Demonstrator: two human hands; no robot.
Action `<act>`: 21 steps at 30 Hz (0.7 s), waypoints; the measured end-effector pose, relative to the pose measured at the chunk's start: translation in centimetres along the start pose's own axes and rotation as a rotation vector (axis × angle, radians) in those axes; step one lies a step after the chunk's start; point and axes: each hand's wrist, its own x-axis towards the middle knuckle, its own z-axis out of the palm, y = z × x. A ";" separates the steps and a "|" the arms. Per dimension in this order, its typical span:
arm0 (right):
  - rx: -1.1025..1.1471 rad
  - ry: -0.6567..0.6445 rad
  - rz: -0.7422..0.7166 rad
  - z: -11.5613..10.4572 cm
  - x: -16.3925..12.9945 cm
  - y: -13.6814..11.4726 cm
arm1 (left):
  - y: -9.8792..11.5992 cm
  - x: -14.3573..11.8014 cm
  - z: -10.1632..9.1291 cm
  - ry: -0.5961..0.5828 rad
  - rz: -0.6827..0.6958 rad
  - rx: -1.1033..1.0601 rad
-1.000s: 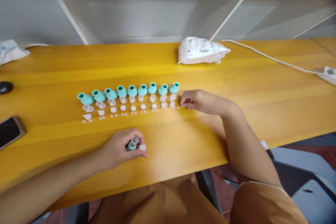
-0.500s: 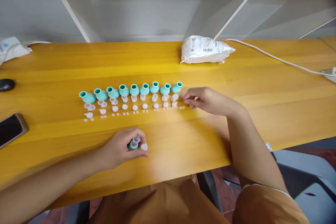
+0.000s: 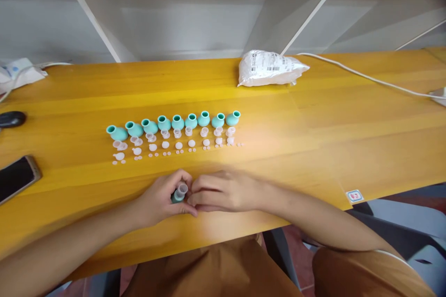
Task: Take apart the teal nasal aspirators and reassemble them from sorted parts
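My left hand (image 3: 163, 197) is wrapped round a teal rubber bulb (image 3: 177, 198) near the front of the table, and a clear plastic cup-shaped piece (image 3: 181, 189) sticks up at its neck. Against the left fingertips, my right hand (image 3: 223, 191) has its fingers pressed together. Whatever lies between the fingers of both hands is hidden. Farther back stands a row of teal bulbs (image 3: 177, 122) with open necks. In front of them run a row of clear cup pieces (image 3: 177, 133), a row of white round caps (image 3: 179, 145) and pairs of tiny pale discs (image 3: 166, 153).
A plastic bag with a printed label (image 3: 270, 68) lies at the back of the wooden table (image 3: 313, 148). To the left are a phone (image 3: 19, 178), a black mouse (image 3: 12, 119) and a white packet (image 3: 22, 74). A white cable (image 3: 362, 79) crosses the right side.
My right hand has come from the right end of the rows to my left hand. The white disc at my left fingertips is now covered. My left hand still holds the bulb.
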 end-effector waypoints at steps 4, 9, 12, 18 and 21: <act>-0.183 0.018 -0.055 1.4 -0.1 0.1 | -0.1 0.0 0.1 0.006 0.018 -0.008; -0.289 0.040 -0.144 1.6 -0.2 0.3 | -0.8 0.0 0.1 -0.098 0.081 -0.183; -0.268 0.022 -0.174 -0.4 -0.4 0.6 | -1.5 0.0 0.2 -0.116 0.096 -0.217; 0.141 0.246 0.408 -9.8 -3.7 2.3 | -1.6 0.0 0.3 -0.122 0.163 -0.095; 0.143 0.256 0.651 -12.9 -5.7 4.5 | -1.4 -0.1 0.3 -0.107 0.196 -0.033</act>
